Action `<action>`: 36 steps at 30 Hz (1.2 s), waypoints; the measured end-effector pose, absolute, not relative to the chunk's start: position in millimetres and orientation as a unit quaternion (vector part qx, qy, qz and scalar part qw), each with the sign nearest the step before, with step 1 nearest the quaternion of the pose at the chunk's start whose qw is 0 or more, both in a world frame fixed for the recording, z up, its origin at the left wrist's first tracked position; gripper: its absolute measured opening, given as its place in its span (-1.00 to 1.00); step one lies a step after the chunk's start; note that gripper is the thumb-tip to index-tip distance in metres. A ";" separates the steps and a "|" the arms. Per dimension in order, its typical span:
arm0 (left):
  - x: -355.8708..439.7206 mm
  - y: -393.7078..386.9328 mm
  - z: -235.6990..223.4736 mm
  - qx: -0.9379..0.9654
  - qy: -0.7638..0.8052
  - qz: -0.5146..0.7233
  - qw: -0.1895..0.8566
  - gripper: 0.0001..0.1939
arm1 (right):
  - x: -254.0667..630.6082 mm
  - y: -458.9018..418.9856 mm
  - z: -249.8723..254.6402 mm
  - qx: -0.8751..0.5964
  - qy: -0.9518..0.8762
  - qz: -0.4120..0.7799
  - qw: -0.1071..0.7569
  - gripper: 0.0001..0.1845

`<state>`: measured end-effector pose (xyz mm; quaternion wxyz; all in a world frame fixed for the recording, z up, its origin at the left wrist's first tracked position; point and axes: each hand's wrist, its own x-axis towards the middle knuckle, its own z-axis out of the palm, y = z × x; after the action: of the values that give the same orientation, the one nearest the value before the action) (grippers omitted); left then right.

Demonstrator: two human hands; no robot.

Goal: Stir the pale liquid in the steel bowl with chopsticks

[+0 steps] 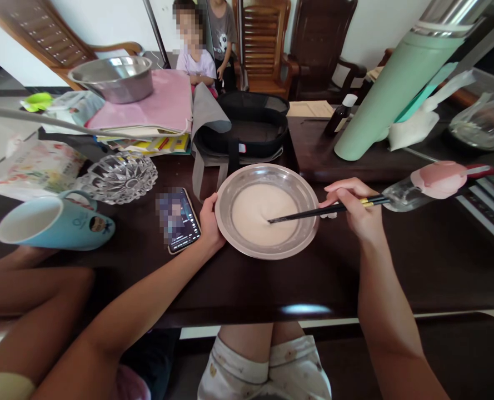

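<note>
A wide metal bowl rests on the dark table, holding a smooth, cream-white liquid mixture. My left hand grips the bowl's left side, the thumb up by the rim and the other fingers mostly hidden. Black chopsticks with gold bands are held between the closed fingers of my right hand, to the right of the bowl. Their tips dip into the mixture near its middle, where a small swirl shows. Just left of my left hand lies a phone with its screen lit.
A light blue mug and a glass dish stand to the left. Behind the bowl sits a black open case. A green thermos and a pink-capped bottle are at the right. Two people are beyond the table.
</note>
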<state>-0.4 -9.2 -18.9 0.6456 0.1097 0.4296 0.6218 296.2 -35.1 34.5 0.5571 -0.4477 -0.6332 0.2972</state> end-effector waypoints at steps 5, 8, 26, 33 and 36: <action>-0.4 -8.9 -17.9 0.106 0.433 0.618 0.647 -0.74 | 289.9 -34.7 35.0 -0.438 -0.669 0.305 0.518 -0.69; -0.6 -9.0 -18.2 0.105 0.429 0.620 0.649 -0.74 | 293.6 -33.3 35.4 -0.452 -0.651 0.273 0.546 -0.68; 0.0 -10.1 -15.5 0.097 0.429 0.618 0.651 -0.76 | 293.3 -36.8 36.9 -0.447 -0.648 0.317 0.529 -0.62; -1.1 -9.1 -20.0 0.107 0.421 0.623 0.650 -0.76 | 295.2 -35.4 36.5 -0.466 -0.637 0.287 0.543 -0.62; -1.0 -9.1 -20.5 0.104 0.423 0.622 0.651 -0.76 | 296.4 -36.6 35.6 -0.456 -0.629 0.307 0.550 -0.63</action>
<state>-1.0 -9.1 -20.5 0.6509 0.1044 0.4231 0.6216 296.4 -36.6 35.6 0.5503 -0.4556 -0.6286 0.3074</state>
